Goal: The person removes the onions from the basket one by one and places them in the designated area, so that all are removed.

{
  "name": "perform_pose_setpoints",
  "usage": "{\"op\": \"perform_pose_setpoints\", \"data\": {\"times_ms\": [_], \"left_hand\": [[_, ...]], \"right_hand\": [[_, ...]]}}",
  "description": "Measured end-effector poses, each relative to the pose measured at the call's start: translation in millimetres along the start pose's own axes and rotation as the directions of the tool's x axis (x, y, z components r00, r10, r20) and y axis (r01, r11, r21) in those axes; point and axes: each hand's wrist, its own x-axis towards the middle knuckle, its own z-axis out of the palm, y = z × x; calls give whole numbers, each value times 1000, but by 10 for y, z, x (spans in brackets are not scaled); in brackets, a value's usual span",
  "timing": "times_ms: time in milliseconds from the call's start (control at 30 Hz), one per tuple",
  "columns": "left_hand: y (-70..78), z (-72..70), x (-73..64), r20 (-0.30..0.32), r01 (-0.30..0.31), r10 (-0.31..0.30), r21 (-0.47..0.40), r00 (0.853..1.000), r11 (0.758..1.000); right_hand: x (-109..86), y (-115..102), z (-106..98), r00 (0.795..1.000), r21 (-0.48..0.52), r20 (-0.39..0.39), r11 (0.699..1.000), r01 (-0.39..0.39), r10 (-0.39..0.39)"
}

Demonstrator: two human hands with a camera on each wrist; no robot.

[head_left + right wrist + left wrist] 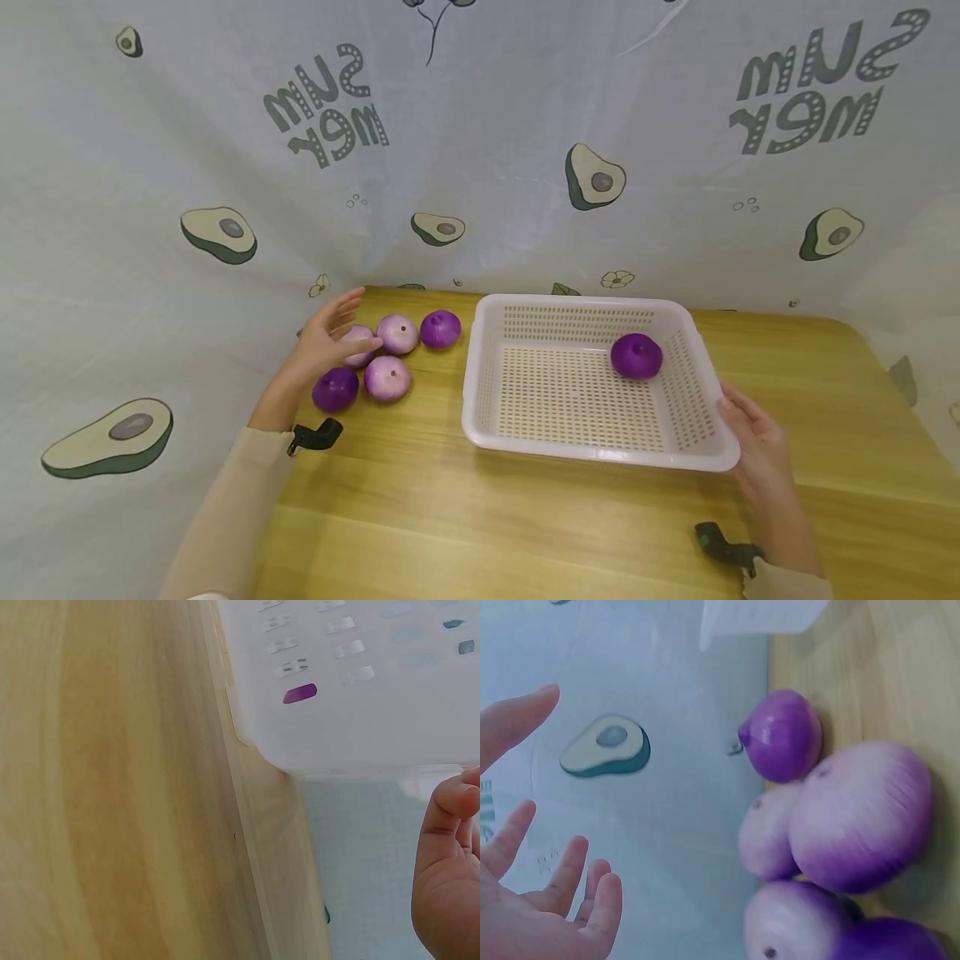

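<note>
My left hand [322, 337] hovers over a cluster of onions at the left, its fingers spread and nothing between them. In the left wrist view a pale onion [862, 817] and a dark purple onion [784, 736] lie apart from the fingers. The cluster mixes pale onions [387, 378] with dark ones, and the hand partly covers one pale onion [358, 346]. At the right, my right hand [761, 442] grips the side rim of a white plastic basket [570, 454]. Inside the basket, towards its right end, sits one dark purple onion [636, 357].
Everything stands on a wooden table [420, 517]. A pale curtain [487, 150] printed with avocados hangs behind the table and along its left side. A black wrist camera [317, 435] sits on the left wrist, another camera [723, 546] on the right.
</note>
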Motion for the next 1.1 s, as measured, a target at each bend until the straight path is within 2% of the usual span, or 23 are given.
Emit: {"op": "perform_pose_setpoints", "data": {"times_ms": [167,400,667,733,1033,1100], "left_hand": [[216,142,177,52,-49,50,-22,997,999],[438,457,396,141,-113,119,-51,983,992],[660,853,649,229,-210,224,-83,947,974],[709,955,687,253,-222,234,-78,939,972],[830,1478,864,383,-218,235,-90,893,972],[849,1576,894,402,-203,225,-97,888,974]], "right_hand": [[1,13,6,1000,32,-9,999,15,-14],[5,9,3,1000,51,-16,999,-1,2],[-11,23,1,1000,44,-3,999,23,-23],[-12,26,-2,1000,47,4,999,27,-27],[-7,34,-20,1000,36,-1,999,31,-31],[-7,30,-9,1000,33,-4,999,28,-28]]}}
